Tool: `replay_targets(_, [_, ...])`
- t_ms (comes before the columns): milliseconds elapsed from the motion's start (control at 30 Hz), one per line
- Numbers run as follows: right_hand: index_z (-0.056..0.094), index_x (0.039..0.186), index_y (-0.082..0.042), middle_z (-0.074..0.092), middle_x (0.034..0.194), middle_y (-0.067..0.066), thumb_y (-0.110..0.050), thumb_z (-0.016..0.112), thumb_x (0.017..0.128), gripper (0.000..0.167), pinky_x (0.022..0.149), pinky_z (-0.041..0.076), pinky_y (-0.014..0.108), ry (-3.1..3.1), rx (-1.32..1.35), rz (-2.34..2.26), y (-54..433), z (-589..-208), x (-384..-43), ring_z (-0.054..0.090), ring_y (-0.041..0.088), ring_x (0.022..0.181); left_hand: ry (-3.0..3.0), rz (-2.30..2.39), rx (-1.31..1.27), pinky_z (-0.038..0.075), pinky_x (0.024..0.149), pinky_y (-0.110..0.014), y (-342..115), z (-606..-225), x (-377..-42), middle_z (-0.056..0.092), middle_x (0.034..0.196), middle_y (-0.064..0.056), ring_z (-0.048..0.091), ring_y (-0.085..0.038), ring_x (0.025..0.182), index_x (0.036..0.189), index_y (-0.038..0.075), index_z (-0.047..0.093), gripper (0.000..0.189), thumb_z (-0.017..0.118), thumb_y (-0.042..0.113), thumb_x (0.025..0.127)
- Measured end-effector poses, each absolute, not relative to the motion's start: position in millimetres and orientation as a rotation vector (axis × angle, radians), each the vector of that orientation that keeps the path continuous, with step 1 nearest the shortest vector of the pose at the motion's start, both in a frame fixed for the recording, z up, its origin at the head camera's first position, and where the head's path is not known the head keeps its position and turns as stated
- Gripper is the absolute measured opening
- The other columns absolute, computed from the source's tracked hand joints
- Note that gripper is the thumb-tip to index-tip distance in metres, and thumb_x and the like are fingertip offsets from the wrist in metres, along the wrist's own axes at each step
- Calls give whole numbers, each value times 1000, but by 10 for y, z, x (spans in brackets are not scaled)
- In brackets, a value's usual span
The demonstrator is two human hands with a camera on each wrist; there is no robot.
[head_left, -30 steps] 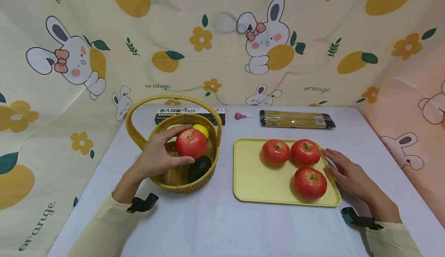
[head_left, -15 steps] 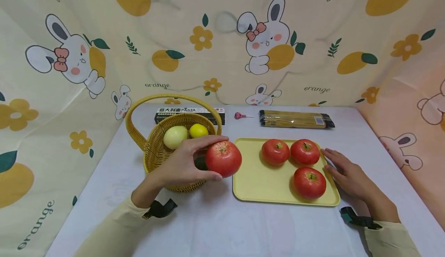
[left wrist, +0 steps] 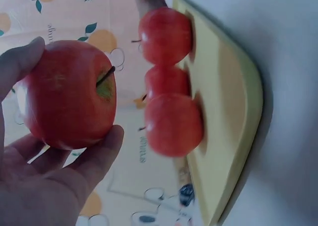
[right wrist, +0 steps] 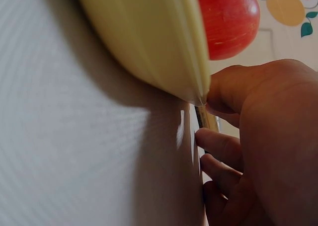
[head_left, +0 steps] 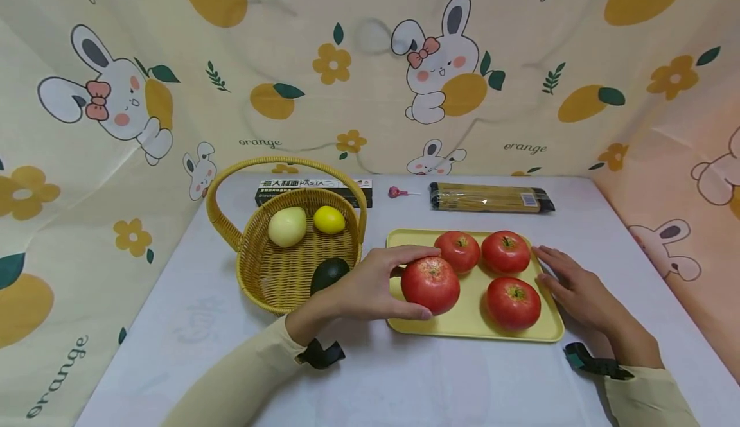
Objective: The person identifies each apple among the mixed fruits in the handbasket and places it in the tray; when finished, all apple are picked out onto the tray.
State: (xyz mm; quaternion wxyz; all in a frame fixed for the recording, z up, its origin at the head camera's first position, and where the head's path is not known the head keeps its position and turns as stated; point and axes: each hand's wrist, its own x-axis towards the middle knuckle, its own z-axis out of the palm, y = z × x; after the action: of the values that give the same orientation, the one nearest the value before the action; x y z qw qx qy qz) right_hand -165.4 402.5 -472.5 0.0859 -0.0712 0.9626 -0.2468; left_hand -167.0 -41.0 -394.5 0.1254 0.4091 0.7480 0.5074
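My left hand [head_left: 367,289] grips a red apple [head_left: 430,287] between thumb and fingers. It holds the fruit above the left part of a yellow tray [head_left: 465,319]; in the left wrist view the held apple [left wrist: 67,94] shows its stem, apart from the tray. Three more red apples sit on the tray: one at the back middle [head_left: 458,251], one at the back right [head_left: 506,252], one at the front right [head_left: 513,304]. My right hand [head_left: 586,295] rests at the tray's right edge. In the right wrist view its thumb [right wrist: 226,89] touches the rim.
Left of the tray stands a wicker basket [head_left: 247,273] with a tall handle, holding an onion-like pale bulb [head_left: 287,226], a lemon [head_left: 329,220] and a dark avocado-like fruit [head_left: 328,274]. Behind are a pasta box [head_left: 266,194], a lollipop [head_left: 395,192] and a spaghetti pack [head_left: 485,198].
My left hand has carried the apple from over the basket rightward to above the tray. The pale bulb and the rest of the basket's contents have come into sight. My right hand stays put.
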Motion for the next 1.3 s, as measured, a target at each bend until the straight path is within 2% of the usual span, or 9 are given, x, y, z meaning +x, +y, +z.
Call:
replay_targets(300, [27,174,-11,27,173,36,-40,59,113,75,106,36,89,2864,-201,-727,4025,-4731,-1656,22,65,158,2187,1413,1065,59,103,-24,-123,-4177,-1761,69,146,-3,65,-7,129,158,11,57,84,96,24,85])
replay_targets(533, [26,174,-12,26,174,36,-40,59,113,75,105,36,89,2860,-197,-740,4028,-4739,-1646,19,65,159,2229,1318,971,58,96,-17,62,-4327,-1777,70,142,4,65,-3,123,157,18,59,84,98,30,84])
replay_targets(867, [26,174,-12,25,174,36,-40,59,113,75,105,36,90,2855,-197,-740,4026,-4718,-1639,20,65,158,2293,1216,890,57,97,-20,275,-4484,-1714,68,139,10,58,-4,126,155,25,59,81,96,39,85])
replay_targets(1133, [27,174,-11,27,172,38,-39,59,112,75,105,36,90,2858,-219,-743,4030,-4711,-1656,21,66,157,2467,1135,1000,55,100,-18,351,-4475,-1610,70,142,7,63,-5,125,156,17,59,83,96,39,85])
replay_targets(1300, [28,174,-11,28,172,37,-38,60,112,74,105,36,90,2866,-220,-736,4036,-4723,-1661,22,66,157,2608,1001,1036,55,107,-23,381,-4441,-1551,68,149,3,65,-11,130,161,14,54,89,96,38,86])
